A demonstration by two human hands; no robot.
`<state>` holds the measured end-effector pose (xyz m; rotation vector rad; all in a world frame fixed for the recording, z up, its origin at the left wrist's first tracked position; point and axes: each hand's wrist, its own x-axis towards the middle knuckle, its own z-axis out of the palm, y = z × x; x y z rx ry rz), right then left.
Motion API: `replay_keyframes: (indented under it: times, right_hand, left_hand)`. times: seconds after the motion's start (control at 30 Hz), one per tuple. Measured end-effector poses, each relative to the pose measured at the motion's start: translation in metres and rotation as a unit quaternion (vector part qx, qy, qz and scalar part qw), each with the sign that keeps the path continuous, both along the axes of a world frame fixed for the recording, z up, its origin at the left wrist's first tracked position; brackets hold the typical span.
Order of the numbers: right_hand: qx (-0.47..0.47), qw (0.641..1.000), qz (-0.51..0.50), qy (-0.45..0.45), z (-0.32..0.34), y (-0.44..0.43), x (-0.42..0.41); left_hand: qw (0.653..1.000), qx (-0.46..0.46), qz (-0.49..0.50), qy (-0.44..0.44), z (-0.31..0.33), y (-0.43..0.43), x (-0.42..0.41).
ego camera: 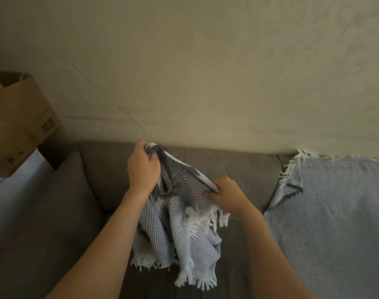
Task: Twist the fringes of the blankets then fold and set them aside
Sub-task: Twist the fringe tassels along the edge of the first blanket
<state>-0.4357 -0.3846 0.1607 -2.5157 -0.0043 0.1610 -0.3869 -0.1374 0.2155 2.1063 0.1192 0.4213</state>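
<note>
A light blue and grey woven blanket (pixel 180 229) with white fringes hangs bunched in the air over the sofa seat. My left hand (pixel 143 169) grips its gathered top end, held up near the sofa back. My right hand (pixel 227 196) pinches the blanket's edge lower and to the right, just above a tuft of white fringe (pixel 208 219). More fringe dangles at the bottom of the bundle. A second light blue blanket (pixel 335 223) lies spread over the right part of the sofa, with its fringed corner (pixel 292 169) folded over at the sofa back.
The grey-brown sofa (pixel 76 212) fills the lower half of the view, its backrest against a cream wall (pixel 205 72). A cardboard box (pixel 20 126) sits on a white surface (pixel 15 180) at the left, beside the sofa arm.
</note>
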Motion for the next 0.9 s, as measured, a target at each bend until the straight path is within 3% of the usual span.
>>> replay_keyframes:
  times: [0.27,0.47,0.6,0.9]
  right_hand:
    - [0.116,0.992,0.000,0.051,0.002,0.001,0.002]
    - [0.254,0.961,-0.054,-0.091,-0.015,0.010,-0.006]
    - [0.209,0.966,-0.056,-0.138,-0.016,0.017,-0.002]
    - [0.113,0.986,-0.053,-0.110,-0.014,0.025,0.000]
  left_hand:
    - [0.999,0.010,0.004,0.035,-0.010,0.003,-0.001]
    - [0.997,-0.007,0.043,0.066,-0.021,0.015,0.009]
    - [0.996,-0.001,0.053,0.077,-0.023,0.013,0.007]
    - [0.997,-0.015,0.038,0.068,-0.021,0.010,0.006]
